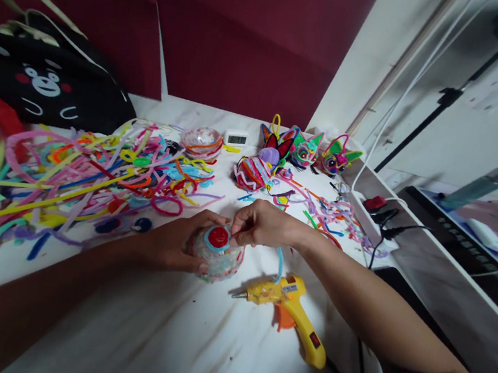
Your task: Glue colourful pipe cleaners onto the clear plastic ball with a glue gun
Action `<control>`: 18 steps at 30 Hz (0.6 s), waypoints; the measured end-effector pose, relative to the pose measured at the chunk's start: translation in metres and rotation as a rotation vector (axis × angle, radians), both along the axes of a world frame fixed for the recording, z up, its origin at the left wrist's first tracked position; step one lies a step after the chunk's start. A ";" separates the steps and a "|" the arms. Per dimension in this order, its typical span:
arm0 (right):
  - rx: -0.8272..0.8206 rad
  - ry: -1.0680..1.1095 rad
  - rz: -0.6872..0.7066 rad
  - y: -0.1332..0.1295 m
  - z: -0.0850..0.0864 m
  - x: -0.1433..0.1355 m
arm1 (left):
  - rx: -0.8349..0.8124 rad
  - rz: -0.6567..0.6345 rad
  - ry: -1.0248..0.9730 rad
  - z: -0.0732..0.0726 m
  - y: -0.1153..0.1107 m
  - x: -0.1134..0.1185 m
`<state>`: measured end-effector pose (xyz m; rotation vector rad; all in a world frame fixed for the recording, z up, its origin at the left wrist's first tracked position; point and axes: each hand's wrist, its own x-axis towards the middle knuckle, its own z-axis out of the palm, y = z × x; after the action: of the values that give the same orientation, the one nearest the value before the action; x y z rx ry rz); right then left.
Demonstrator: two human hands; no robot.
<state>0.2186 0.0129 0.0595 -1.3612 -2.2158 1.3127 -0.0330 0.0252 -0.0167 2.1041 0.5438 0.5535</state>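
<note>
A clear round ball (219, 269) with a red coiled disc (218, 238) on top stands on the white table. My left hand (179, 240) is wrapped round its left side, thumb at the front. Around the red disc runs a light-blue pipe cleaner (279, 266), whose loose end hangs below my right wrist. My right hand (260, 224) is closed in a pinch at the disc's right edge, seemingly on this pipe cleaner; the fingertips partly hide it. Just right of the ball lies a yellow hot glue gun (292, 307), its nozzle pointing left.
Loose coloured pipe cleaners (87, 182) heap across the left. At the back are a decorated clear bowl (202, 143), a small digital clock (236, 138), a striped ball (253, 172) and finished animal heads (304, 151). Black cables (361, 363) and a raised ledge (425, 279) border the right.
</note>
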 end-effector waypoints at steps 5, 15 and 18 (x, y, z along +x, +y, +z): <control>-0.028 0.021 0.005 0.001 -0.001 0.001 | 0.509 0.029 -0.084 0.003 -0.011 0.000; 0.000 0.005 0.020 0.003 0.000 0.003 | 0.879 -0.070 -0.063 0.008 -0.016 -0.002; 0.025 0.000 0.010 0.002 0.001 0.003 | 0.901 -0.056 -0.071 0.005 -0.015 -0.003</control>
<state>0.2215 0.0152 0.0607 -1.3428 -2.2349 1.2834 -0.0359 0.0099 -0.0119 2.9095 0.1899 0.9585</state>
